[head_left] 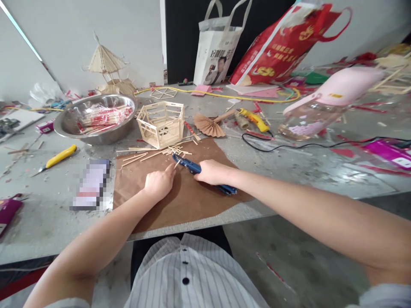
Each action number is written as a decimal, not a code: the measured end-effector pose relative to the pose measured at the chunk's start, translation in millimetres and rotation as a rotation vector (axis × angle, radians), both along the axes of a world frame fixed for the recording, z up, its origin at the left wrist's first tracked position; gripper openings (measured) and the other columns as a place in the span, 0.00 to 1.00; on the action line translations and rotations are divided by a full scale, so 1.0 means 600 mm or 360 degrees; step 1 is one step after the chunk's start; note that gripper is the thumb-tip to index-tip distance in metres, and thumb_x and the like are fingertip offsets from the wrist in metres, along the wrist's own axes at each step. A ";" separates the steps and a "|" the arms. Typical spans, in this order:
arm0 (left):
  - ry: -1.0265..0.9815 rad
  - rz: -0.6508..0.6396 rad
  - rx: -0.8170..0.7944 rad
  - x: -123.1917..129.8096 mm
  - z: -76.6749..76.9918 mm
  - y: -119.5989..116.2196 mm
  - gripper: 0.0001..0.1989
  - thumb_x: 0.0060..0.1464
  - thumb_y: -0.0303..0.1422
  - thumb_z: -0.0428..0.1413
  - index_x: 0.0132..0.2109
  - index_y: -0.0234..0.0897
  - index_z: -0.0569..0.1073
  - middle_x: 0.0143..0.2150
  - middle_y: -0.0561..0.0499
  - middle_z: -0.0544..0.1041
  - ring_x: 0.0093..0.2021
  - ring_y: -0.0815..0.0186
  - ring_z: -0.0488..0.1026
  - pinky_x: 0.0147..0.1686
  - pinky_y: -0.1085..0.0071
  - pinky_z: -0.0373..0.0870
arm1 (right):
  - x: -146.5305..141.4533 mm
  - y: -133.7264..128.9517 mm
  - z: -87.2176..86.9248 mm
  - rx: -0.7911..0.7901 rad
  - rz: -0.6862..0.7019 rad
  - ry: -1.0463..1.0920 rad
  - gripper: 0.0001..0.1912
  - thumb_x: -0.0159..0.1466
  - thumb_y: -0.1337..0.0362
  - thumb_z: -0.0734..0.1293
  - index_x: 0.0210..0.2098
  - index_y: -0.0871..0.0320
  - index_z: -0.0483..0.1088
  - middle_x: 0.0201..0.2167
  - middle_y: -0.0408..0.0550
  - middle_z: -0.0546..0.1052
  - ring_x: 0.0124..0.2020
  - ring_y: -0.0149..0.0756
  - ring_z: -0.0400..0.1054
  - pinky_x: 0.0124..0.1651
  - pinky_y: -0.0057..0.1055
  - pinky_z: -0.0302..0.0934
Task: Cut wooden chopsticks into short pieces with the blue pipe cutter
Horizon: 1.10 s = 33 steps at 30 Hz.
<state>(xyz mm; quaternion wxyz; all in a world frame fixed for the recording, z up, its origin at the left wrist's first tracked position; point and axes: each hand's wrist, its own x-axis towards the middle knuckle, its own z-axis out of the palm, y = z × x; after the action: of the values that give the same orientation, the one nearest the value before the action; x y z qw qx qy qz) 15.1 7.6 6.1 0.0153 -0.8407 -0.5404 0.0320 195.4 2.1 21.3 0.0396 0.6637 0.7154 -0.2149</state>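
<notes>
My right hand [212,172] is closed round the handles of a blue hand cutter [189,164], whose head points away to the left over a brown sheet [189,209]. Pinched in the fingers of my left hand [159,185] is a thin wooden stick [177,163], its far end at the cutter's jaws. Whether the jaws touch the stick is too small to tell. Just beyond, loose wooden sticks [141,156] lie scattered on the sheet's far edge. Behind them stands a hexagonal frame of sticks [162,130].
At left are a metal bowl [64,128] of wrapped sticks, a yellow-handled knife [61,156] and a phone [91,184]. Further back stands a stick pavilion [105,62]. To the right lie a paper fan [210,125], a yellow glue gun [255,120] with black cord, and a pink-lidded bottle [343,87].
</notes>
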 end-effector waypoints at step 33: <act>0.0009 -0.0448 0.0113 0.008 -0.022 -0.004 0.21 0.57 0.34 0.35 0.58 0.42 0.51 0.37 0.47 0.69 0.33 0.64 0.70 0.27 0.72 0.63 | 0.076 -0.002 -0.023 0.0139 -0.0197 -0.0072 0.20 0.51 0.52 0.60 0.32 0.64 0.70 0.29 0.55 0.74 0.27 0.34 0.67 0.26 0.25 0.54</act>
<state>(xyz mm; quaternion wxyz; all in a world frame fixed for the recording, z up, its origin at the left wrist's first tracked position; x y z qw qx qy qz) 20.0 5.2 -6.9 0.0508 -0.9070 -0.4180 0.0127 240.8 1.0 7.8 0.0133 0.7125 0.6805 -0.1705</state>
